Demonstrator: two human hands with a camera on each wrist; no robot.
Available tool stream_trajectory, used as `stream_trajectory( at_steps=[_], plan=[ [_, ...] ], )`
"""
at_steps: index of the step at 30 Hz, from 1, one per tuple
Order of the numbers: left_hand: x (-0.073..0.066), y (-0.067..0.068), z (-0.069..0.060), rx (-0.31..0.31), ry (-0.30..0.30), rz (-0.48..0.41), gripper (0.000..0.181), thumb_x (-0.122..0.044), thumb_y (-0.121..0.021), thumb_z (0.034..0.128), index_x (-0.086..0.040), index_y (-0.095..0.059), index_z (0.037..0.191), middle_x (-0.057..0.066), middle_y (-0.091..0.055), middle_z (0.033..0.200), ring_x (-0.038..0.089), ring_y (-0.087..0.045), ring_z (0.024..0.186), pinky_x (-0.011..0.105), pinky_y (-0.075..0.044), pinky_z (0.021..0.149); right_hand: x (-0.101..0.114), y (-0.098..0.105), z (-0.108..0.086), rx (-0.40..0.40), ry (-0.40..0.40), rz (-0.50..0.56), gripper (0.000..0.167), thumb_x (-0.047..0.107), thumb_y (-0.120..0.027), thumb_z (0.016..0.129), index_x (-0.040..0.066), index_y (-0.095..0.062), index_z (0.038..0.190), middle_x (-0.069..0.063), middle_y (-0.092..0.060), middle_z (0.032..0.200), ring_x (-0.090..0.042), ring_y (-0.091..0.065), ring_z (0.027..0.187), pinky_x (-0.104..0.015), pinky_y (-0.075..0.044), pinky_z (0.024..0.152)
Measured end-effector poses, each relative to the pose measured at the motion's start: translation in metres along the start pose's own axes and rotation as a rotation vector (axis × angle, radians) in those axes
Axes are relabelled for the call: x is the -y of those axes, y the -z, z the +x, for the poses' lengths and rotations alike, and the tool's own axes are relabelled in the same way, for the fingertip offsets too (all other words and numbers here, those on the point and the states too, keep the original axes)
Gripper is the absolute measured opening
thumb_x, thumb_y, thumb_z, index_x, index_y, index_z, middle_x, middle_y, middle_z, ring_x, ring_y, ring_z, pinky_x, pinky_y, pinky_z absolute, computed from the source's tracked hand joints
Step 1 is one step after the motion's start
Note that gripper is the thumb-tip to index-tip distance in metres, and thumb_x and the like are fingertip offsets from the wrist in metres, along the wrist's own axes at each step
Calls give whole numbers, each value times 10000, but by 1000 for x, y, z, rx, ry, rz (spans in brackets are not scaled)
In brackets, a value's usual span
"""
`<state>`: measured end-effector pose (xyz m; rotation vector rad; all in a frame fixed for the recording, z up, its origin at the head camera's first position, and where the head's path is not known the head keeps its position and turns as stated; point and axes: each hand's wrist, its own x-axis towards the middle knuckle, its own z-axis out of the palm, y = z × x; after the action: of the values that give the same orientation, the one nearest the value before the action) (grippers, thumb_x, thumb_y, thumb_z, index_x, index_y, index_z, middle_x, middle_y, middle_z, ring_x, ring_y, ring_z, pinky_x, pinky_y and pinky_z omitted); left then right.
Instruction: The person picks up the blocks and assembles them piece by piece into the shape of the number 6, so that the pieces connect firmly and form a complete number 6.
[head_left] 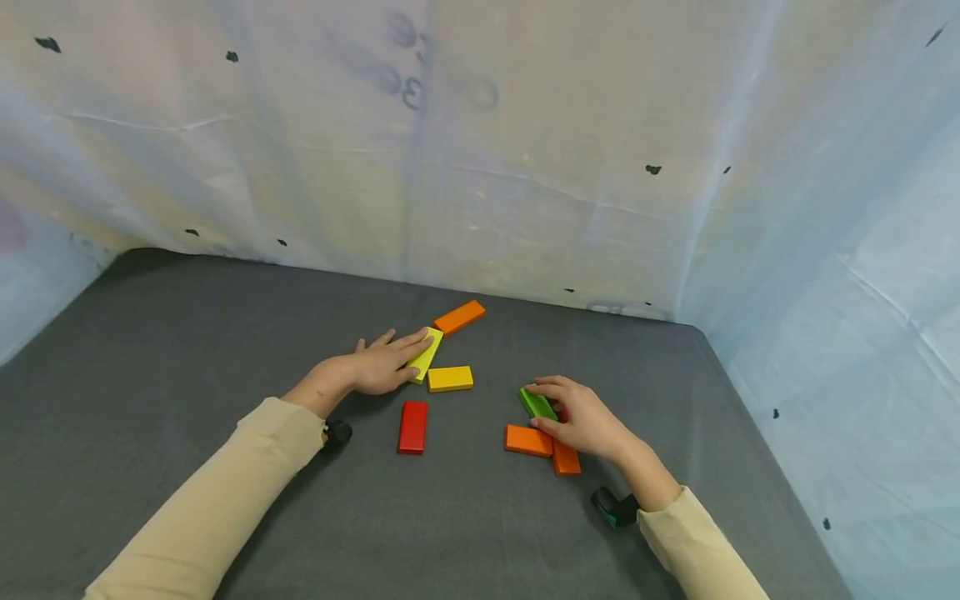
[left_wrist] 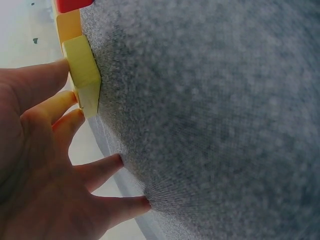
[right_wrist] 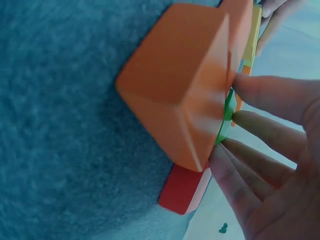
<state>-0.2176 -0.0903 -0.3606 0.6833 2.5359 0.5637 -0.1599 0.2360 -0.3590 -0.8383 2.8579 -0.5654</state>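
My left hand (head_left: 382, 365) rests with spread fingers on a pale yellow block (head_left: 427, 354). In the left wrist view, the thumb and two fingers touch that block (left_wrist: 82, 70), while the other two fingers reach the cloth. My right hand (head_left: 581, 414) holds a green block (head_left: 536, 403) between thumb and fingers, partly covering it. Under and beside this hand lie a red block (head_left: 563, 413), mostly hidden, and two orange blocks, one flat to the left (head_left: 528, 441) and one nearer the wrist (head_left: 566, 457). The near orange block (right_wrist: 175, 75) looms large in the right wrist view.
An orange block (head_left: 460, 317) touches the far end of the pale yellow one. A deeper yellow block (head_left: 450, 379) and a red block (head_left: 412, 427) lie between the hands. Dark grey cloth (head_left: 465, 517) covers the table; whitish sheeting (head_left: 525, 167) hangs behind and at the sides.
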Motion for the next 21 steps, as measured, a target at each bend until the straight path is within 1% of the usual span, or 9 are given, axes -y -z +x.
stream_trajectory(
  at_steps=[2,7,9,12,13,15,17,19,21],
  plan=[
    [1,0,0,1,-1,0,588,-254,-402,1045,-157,-130,1558,75,-27,1628,482,1,1443,740,1,1064,2,0,1,8,13,-2,459,159,-660,910,32,-557,1340,-192,-498,1398,-281,-597,1038,-422,-504,837],
    [1,0,1,4,-5,0,590,-252,-402,1045,-154,-127,1558,79,-28,1627,487,1,1441,744,0,1060,5,-2,7,36,42,17,459,112,-638,920,27,-537,1359,-186,-455,1448,-347,-521,1236,-494,-466,955],
    [-1,0,0,5,-5,2,591,-256,-402,1045,-156,-126,1558,78,-27,1627,487,0,1441,744,-2,1060,6,-2,10,45,47,28,456,87,-633,919,27,-536,1360,-178,-445,1460,-359,-468,1299,-486,-457,962],
    [-2,1,-1,1,-2,5,592,-259,-402,1045,-158,-125,1558,75,-26,1628,485,1,1443,743,0,1061,7,-2,16,62,57,37,460,60,-628,917,31,-533,1365,-168,-440,1468,-337,-484,1287,-395,-455,861],
    [-2,2,0,1,-1,7,591,-259,-402,1045,-157,-126,1558,75,-26,1628,484,1,1443,743,0,1062,7,-2,18,68,59,39,459,58,-626,917,36,-533,1367,-161,-441,1469,-312,-515,1248,-367,-436,823],
    [-1,2,0,2,-2,10,590,-257,-400,1045,-153,-126,1557,76,-25,1628,485,2,1443,743,1,1061,8,-2,23,86,63,51,461,57,-623,920,46,-531,1372,-153,-437,1475,-252,-603,1037,-323,-417,768],
    [0,1,1,4,0,11,589,-255,-398,1046,-151,-124,1557,77,-21,1627,484,3,1443,742,1,1062,8,-1,28,103,65,70,461,58,-620,924,58,-530,1376,-146,-432,1481,-181,-570,777,-287,-403,712],
    [0,1,1,2,2,7,588,-255,-396,1046,-151,-124,1558,76,-23,1628,484,3,1443,742,3,1062,10,0,33,116,69,85,463,59,-617,927,69,-527,1381,-140,-424,1487,-144,-463,645,-268,-388,672],
    [1,1,0,2,9,2,589,-256,-398,1046,-156,-124,1558,71,-22,1628,479,6,1445,739,7,1064,12,-1,37,129,75,99,464,62,-613,931,77,-523,1386,-137,-417,1493,-139,-479,683,-260,-375,652]
  ],
)
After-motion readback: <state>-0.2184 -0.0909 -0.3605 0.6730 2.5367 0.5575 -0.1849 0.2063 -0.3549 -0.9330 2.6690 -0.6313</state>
